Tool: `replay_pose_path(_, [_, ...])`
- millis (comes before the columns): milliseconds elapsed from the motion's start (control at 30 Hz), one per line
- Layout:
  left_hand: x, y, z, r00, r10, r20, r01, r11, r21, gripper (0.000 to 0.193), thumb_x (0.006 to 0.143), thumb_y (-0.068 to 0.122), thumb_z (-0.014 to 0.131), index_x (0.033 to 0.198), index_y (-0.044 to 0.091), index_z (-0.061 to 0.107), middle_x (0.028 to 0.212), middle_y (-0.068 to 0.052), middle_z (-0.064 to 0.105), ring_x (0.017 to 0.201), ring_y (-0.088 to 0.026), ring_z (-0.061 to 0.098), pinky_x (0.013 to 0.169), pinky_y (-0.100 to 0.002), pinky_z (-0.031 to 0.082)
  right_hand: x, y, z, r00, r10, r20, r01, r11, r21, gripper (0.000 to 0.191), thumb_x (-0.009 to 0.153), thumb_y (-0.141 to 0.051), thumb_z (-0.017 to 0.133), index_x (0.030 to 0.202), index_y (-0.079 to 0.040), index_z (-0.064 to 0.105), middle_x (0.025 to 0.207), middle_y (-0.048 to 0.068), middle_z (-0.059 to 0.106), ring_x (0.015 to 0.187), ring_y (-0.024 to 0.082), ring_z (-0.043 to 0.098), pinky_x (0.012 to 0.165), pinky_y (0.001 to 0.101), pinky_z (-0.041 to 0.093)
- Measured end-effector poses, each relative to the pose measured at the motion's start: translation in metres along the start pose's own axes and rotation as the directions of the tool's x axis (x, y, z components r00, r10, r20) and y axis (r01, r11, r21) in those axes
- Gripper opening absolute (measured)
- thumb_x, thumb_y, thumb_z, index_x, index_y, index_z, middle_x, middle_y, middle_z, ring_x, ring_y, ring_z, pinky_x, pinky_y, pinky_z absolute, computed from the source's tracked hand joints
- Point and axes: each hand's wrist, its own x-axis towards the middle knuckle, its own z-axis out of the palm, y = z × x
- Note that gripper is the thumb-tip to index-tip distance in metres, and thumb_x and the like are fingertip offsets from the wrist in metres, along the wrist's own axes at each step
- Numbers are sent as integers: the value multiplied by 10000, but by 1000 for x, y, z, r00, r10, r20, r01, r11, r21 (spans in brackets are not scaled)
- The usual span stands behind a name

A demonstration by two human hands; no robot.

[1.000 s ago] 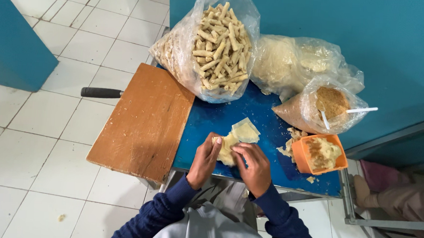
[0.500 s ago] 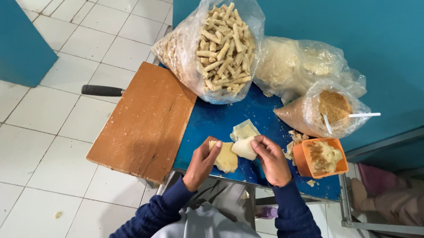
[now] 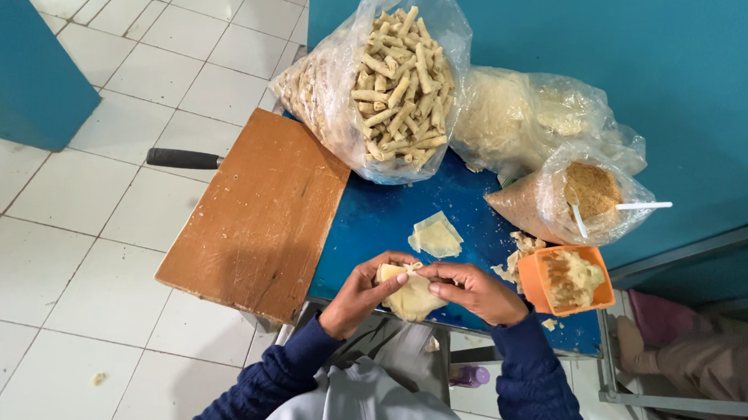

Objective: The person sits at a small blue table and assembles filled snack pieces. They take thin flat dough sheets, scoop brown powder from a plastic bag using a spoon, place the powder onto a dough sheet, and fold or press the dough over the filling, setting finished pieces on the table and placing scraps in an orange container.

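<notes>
Now at the near edge of the blue table, right of the wooden board: pale wrapper pinched shut between left hand and right hand, drawn back together from the orange tub, folding under way

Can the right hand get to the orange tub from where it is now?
Probably yes. The orange tub sits open on the blue table just beside the right hand, nothing between them, but that hand and the left hand hold a pale wrapper.
</notes>
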Motion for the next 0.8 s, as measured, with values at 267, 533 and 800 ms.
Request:
replay_pose_path(267, [-7,-7,-4,999,-38,-8,37,995,-91,156,1021,157,671,1122,54,612,1026,16,637,918,-44,617,782,-233,510,-4,47,-43,993,-24,116,0,979,206,232,1031,-55,619,1215,69,685,1115,20,691,1038,79,606,932,262,479])
replay_pose_path(533, [-10,-3,-11,979,-94,-179,85,995,-57,199,1017,229,647,1116,64,600,917,-2,668,802,-66,658,679,-241,534,5,51,-70,883,-210,-420,265,961,76,150,1106,-105,663,1133,39,696,1023,6,660,941,74,571,836,254,462])
replay_pose_path(800, [-12,-2,-12,972,-115,-203,93,989,-118,252,1016,238,629,1166,38,591,964,-30,691,815,-82,681,683,-253,560,30,13,12,616,-591,-520,-96,599,-795,179,945,-68,656,1091,-73,758,1030,104,693,905,275,665,782,360,534])
